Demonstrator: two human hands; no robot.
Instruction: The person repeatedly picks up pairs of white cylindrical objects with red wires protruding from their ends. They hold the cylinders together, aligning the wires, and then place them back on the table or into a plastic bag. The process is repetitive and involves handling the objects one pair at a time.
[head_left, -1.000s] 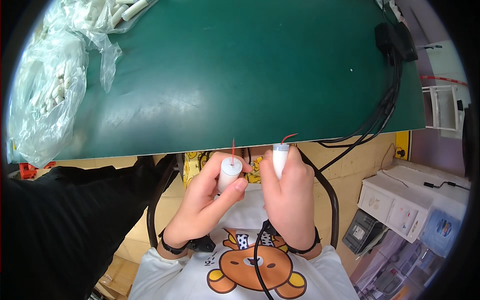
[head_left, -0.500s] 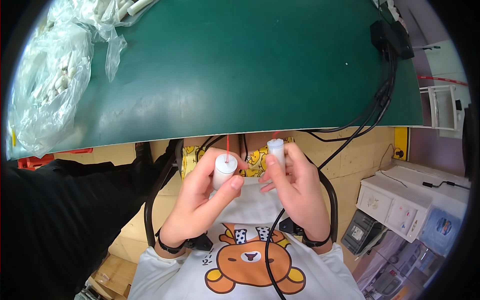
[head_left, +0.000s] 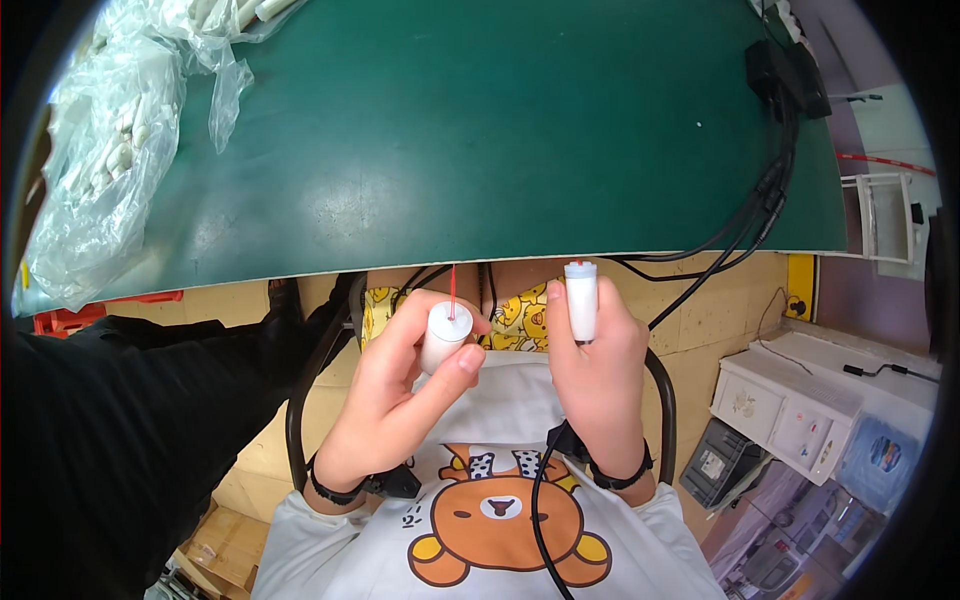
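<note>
Two small white plastic parts are held below the table edge, at the lower centre of the frame. A short white cylinder [head_left: 444,336] with a thin red wire [head_left: 452,292] standing up from its top is gripped in the left hand [head_left: 395,405]; the fingers are curled closed round its far side and the thumb is pressed against its near side, so that only the top face and a strip of the wall are seen. A slimmer white tube [head_left: 581,300] with a ribbed cap is held upright in the right hand [head_left: 600,385], its lower half enclosed by the closed fingers, its upper half left clear above them. The two parts are kept near each other but apart. Both are judged to be light, stiff and smooth, hence somewhat slippery; a hold on the walls, as shown, is judged best, while the wire is judged thin and easily bent and should be left untouched. A green mat [head_left: 480,140] is seen above, a clear bag [head_left: 100,150] of white parts at upper left, and black cables [head_left: 750,215] at upper right.
</note>
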